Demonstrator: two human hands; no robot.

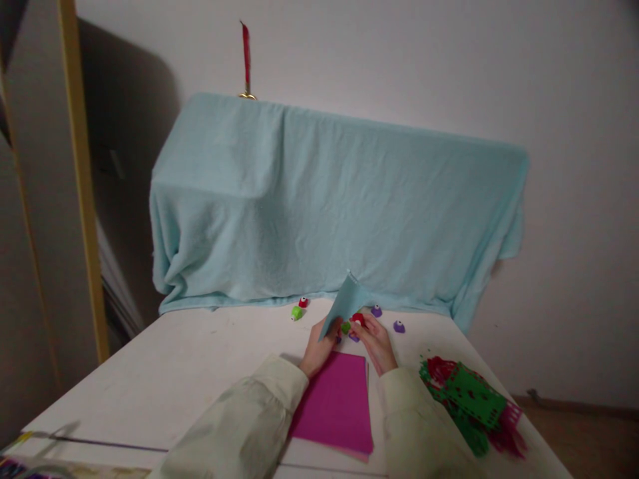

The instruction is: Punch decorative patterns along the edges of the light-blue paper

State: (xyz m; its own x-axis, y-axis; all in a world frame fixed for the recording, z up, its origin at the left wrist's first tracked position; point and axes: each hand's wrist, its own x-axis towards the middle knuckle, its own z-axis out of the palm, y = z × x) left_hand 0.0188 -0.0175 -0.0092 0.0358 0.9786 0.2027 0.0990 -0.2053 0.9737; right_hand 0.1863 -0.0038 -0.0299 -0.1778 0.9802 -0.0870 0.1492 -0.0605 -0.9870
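Note:
My left hand (319, 349) is closed on a light blue sheet of paper (341, 303), which stands up tilted and bent from its fingers. My right hand (375, 342) is closed around a small red paper punch (357, 319) with a white part, just right of the sheet. Close by, between the hands, are a green punch (346, 327) and a purple punch (354, 338), partly hidden by fingers. Below the hands lies a stack of paper with a magenta sheet (337, 402) on top.
Further punches stand at the table's back: red (303, 302), light green (297, 313), and two purple, one (377, 311) behind the other (399, 326). Hole-punched green paper (476, 394) lies on red and green scraps at right. A light blue cloth (344, 199) hangs behind the white table (164, 372).

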